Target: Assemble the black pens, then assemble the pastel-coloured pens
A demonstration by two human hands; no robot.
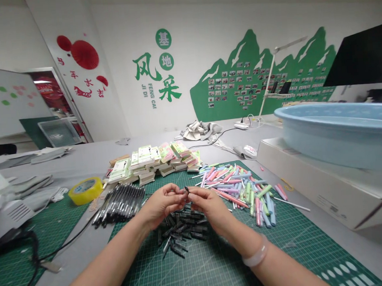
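My left hand (pixel 164 203) and my right hand (pixel 211 202) meet fingertip to fingertip above the cutting mat (pixel 147 268). Between their pinched fingers is a small black pen part (pixel 187 190), mostly covered by the fingers. Right below the hands lies a loose pile of short black pen parts (pixel 180 231), some of which look like caps. To the left of my left hand, long black pens (pixel 120 204) lie side by side in a heap. Pastel pen parts (pixel 236 183) in pink, blue, green and purple are scattered beyond my right hand.
Small boxes (pixel 149 159) are stacked at the mat's far edge. A roll of yellow tape (pixel 85 191) lies to the left, near a white machine (pixel 6 217) and a cable. On the right, a blue basin (pixel 341 137) rests on a white carton (pixel 318 182). Crumpled cloth (pixel 201 130) lies farther back.
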